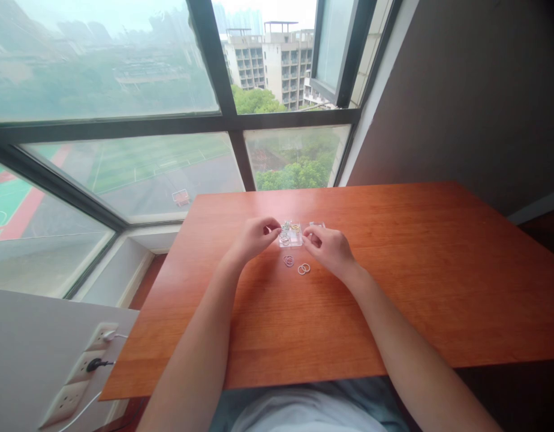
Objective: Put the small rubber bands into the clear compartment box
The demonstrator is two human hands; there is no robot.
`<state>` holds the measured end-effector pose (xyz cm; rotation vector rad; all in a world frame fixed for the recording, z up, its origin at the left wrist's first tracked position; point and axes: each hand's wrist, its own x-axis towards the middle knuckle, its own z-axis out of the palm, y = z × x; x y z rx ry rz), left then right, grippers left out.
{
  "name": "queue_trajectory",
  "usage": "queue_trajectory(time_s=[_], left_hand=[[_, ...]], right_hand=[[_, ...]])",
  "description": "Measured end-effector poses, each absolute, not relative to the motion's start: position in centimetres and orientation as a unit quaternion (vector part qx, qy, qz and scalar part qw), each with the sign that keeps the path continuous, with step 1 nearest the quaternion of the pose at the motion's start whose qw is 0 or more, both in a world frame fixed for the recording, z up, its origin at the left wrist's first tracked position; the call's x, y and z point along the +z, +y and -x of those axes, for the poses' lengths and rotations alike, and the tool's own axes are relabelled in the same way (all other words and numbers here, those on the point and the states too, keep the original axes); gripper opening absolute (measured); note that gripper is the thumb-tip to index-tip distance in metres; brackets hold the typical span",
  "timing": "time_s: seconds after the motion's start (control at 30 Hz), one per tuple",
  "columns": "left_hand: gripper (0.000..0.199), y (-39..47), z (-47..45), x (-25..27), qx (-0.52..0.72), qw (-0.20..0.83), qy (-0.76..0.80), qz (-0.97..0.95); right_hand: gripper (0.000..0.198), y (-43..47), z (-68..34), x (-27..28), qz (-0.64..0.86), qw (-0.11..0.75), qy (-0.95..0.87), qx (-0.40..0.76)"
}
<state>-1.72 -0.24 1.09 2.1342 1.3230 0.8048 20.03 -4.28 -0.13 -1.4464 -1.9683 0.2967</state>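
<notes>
A small clear plastic box (297,239) sits on the wooden table, with silvery and gold-coloured small items in its compartments. My left hand (258,237) is closed in a pinch at the box's left side. On the opposite side, my right hand (330,247) has its thumb and fingers pinched against the right edge. Nearer to me lie some thin pinkish rings (288,261), overlapping one another. Beside them are two white rings (304,269), also overlapping. Partly hidden behind my right hand is another clear plastic piece (317,225); its shape is unclear.
The reddish-brown table (277,336) reaches to large dark-framed windows (232,122) at the far side. One pane stands ajar at the upper right. Wall sockets (81,366) with plugs and cords are low on the left. A grey wall (466,102) rises at the right.
</notes>
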Motion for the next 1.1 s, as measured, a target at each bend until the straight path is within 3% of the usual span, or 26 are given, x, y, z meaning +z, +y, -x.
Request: queue_trajectory(time_s=[0.6, 0.77, 1.1], left_hand=[[0.019, -0.3, 1.7, 1.3, 0.303, 0.247, 0.485, -0.782], [0.018, -0.4, 1.5, 1.5, 0.305, 0.255, 0.485, -0.779], [0.019, -0.4, 1.4, 1.6, 0.298, 0.258, 0.485, -0.781]], right_hand=[[0.015, -4.3, -21.3, 0.4, 0.482, 0.226, -0.802, 0.272], [0.017, -4.6, -21.6, 0.7, 0.443, 0.155, -0.821, 0.327], [0.011, -4.5, -20.8, 0.0, 0.483, 0.109, -0.830, 0.256]])
